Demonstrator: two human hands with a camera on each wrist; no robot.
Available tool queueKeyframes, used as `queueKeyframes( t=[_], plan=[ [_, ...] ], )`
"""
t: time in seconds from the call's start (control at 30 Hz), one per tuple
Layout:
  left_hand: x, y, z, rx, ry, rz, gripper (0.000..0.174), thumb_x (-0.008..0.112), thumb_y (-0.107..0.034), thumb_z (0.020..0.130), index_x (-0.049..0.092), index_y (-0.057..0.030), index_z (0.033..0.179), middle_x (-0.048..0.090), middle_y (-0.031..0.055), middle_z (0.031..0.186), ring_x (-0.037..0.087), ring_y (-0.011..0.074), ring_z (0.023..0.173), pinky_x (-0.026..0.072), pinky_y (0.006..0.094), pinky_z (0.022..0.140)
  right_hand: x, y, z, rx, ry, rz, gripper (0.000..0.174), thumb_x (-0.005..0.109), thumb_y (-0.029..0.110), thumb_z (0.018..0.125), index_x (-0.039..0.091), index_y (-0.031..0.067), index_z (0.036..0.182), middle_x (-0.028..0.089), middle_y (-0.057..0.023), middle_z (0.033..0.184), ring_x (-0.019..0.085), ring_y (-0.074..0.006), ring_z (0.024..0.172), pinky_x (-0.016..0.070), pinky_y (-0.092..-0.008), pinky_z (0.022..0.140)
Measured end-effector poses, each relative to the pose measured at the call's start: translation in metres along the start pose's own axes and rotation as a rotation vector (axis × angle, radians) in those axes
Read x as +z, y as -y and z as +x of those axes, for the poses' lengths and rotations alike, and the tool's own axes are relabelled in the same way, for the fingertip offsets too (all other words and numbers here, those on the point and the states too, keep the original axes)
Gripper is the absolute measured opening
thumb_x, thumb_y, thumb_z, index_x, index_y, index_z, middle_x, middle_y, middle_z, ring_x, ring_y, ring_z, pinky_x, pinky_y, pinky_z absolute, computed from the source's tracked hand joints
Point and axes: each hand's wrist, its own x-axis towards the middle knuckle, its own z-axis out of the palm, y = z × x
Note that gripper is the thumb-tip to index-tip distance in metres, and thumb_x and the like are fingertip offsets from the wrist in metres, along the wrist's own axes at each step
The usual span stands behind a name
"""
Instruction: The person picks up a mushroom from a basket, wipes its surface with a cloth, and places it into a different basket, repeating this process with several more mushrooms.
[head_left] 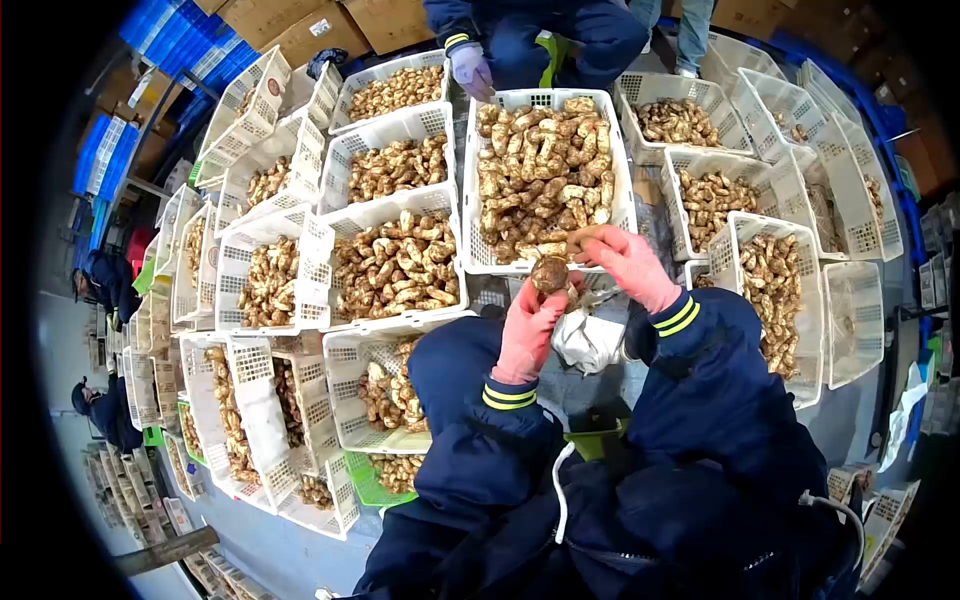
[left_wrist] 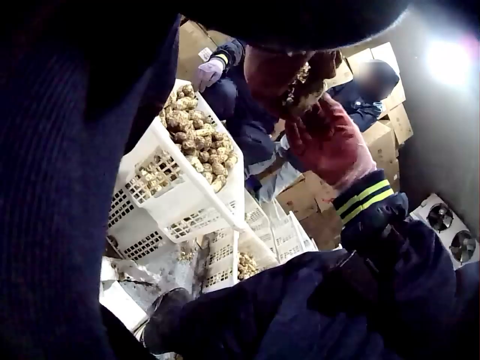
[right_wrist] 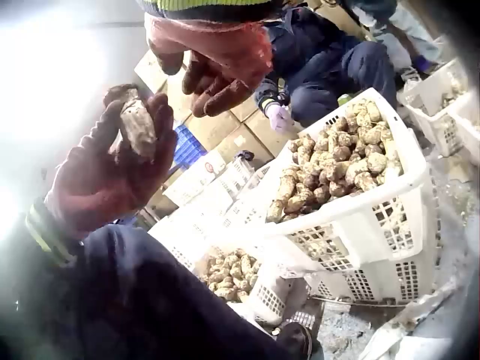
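My left hand [head_left: 528, 335], in a pink glove with soiled fingers, holds a brown-capped mushroom [head_left: 549, 275] just short of the big central crate. In the right wrist view the pale, dirt-streaked stem of this mushroom [right_wrist: 138, 126] lies between thumb and fingers. My right hand [head_left: 635, 268], gloved alike, hovers close beside it on the right. Its fingers [right_wrist: 217, 94] bend loosely, apart from the mushroom, and nothing shows in them. Beyond both hands, the white central crate [head_left: 625, 180] is heaped with similar mushrooms [head_left: 545, 170].
White crates of mushrooms crowd the left, such as one crate [head_left: 465, 285], and the right, such as another crate [head_left: 735, 225]. Across the central crate, a person [head_left: 550, 40] in dark blue sits with a pale gloved hand [head_left: 470, 70] at its corner. A white bag [head_left: 590, 338] lies below my hands.
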Motion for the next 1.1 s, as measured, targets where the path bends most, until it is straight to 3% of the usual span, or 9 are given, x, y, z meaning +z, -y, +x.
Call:
queueKeyframes(
  t=[0.37,0.47,0.7,0.87,0.9,0.93,0.97,1.0,1.1],
  plan=[
    [-0.006,0.012,0.000,-0.092,0.148,0.019,0.041,0.057,-0.008,0.087,0.044,-0.0034,0.125,0.055,0.0033,0.114,0.053,0.0120,0.103,0.0423,0.0267,0.089,0.015,0.022,-0.011,-0.429,0.229,-0.326,0.030,0.055,0.019,0.088,0.056,0.0015,0.112,0.056,-0.0110,0.108,0.053,-0.0207,0.103,0.0409,-0.0285,0.091],
    [-0.003,0.010,0.001,-0.149,0.099,0.023,0.035,0.056,-0.005,0.086,0.047,-0.0040,0.120,0.056,0.0015,0.105,0.053,0.0102,0.094,0.0432,0.0249,0.084,0.020,0.018,-0.012,-0.056,0.223,0.007,0.028,0.055,0.020,0.088,0.057,-0.0005,0.108,0.058,-0.0080,0.102,0.056,-0.0162,0.092,0.0448,-0.0276,0.081],
    [0.005,-0.016,-0.031,-0.066,-0.132,0.006,0.015,0.061,-0.014,0.086,0.059,-0.0067,0.098,0.057,-0.0036,0.080,0.051,0.0058,0.067,0.0404,0.0209,0.062,0.054,-0.010,0.031,-0.061,0.503,-0.088,0.026,0.050,0.021,0.092,0.060,-0.0004,0.103,0.061,-0.0034,0.087,0.056,-0.0110,0.081,0.0462,-0.0268,0.074],
    [-0.001,-0.057,-0.092,0.188,-0.203,0.078,0.016,0.063,-0.012,0.083,0.059,-0.0054,0.097,0.058,-0.0031,0.083,0.051,0.0056,0.073,0.0402,0.0206,0.066,0.073,-0.100,0.101,0.219,0.313,-0.064,0.027,0.052,0.026,0.091,0.062,0.0044,0.101,0.061,-0.0016,0.081,0.054,-0.0081,0.066,0.0422,-0.0214,0.056],
    [0.001,-0.075,-0.109,0.229,-0.253,0.080,0.015,0.063,-0.009,0.082,0.059,-0.0046,0.096,0.058,-0.0029,0.083,0.051,0.0059,0.072,0.0401,0.0203,0.065,0.073,-0.104,0.111,0.144,0.453,-0.246,0.026,0.053,0.028,0.089,0.063,0.0048,0.093,0.058,0.0002,0.073,0.050,-0.0081,0.061,0.0392,-0.0222,0.053],
    [-0.007,-0.080,-0.120,0.294,-0.274,0.066,0.016,0.063,-0.009,0.082,0.059,-0.0041,0.096,0.058,-0.0027,0.083,0.051,0.0060,0.073,0.0404,0.0207,0.065,0.067,-0.148,0.130,-0.314,0.489,-0.483,0.025,0.052,0.029,0.089,0.061,0.0056,0.084,0.054,0.0011,0.066,0.047,-0.0082,0.055,0.0355,-0.0227,0.049],
    [-0.019,-0.086,-0.135,0.373,-0.302,0.060,0.016,0.063,-0.008,0.082,0.059,-0.0035,0.096,0.058,-0.0025,0.083,0.051,0.0062,0.073,0.0406,0.0211,0.064,0.062,-0.195,0.157,-0.293,0.519,-0.554,0.025,0.052,0.029,0.088,0.058,0.0064,0.078,0.050,0.0002,0.059,0.044,-0.0096,0.048,0.0336,-0.0237,0.044],
    [-0.025,-0.095,-0.153,0.387,-0.365,0.083,0.016,0.063,-0.008,0.082,0.059,-0.0031,0.096,0.058,-0.0023,0.083,0.051,0.0063,0.073,0.0411,0.0215,0.064,0.076,-0.169,0.145,0.343,0.430,-0.245,0.026,0.050,0.029,0.088,0.056,0.0073,0.075,0.047,-0.0004,0.055,0.041,-0.0108,0.041,0.0311,-0.0253,0.038],
    [-0.029,-0.111,-0.192,0.536,-0.515,-0.001,0.015,0.065,-0.011,0.083,0.058,-0.0034,0.093,0.057,-0.0017,0.077,0.052,0.0075,0.067,0.0430,0.0220,0.062,0.059,-0.217,0.197,0.590,0.571,0.106,0.020,0.050,0.028,0.086,0.052,0.0080,0.083,0.048,-0.0039,0.059,0.044,-0.0176,0.044,0.0307,-0.0302,0.035]
  ],
)
